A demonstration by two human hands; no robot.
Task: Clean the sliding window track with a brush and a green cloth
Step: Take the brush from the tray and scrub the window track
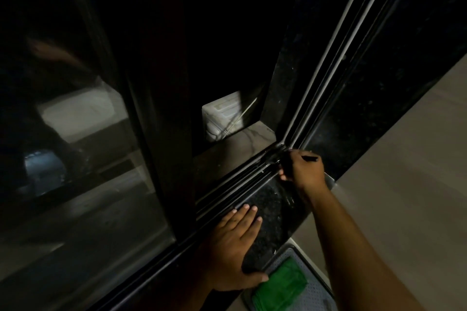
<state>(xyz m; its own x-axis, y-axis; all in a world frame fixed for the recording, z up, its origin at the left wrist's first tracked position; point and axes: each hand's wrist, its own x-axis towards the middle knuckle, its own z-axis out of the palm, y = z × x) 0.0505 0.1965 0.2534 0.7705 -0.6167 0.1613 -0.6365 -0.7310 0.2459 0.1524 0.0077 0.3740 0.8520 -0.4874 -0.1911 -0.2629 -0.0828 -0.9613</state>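
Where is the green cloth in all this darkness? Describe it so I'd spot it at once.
Find the dark speckled stone sill running below the window, where the left hand lies flat. Just below the sill's near edge sits a grey perforated tray. The green cloth lies folded on it, the only brightly coloured thing in view.

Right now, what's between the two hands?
In the head view, only bare dark sill lies between the left hand and the right hand, which holds the brush at the track.
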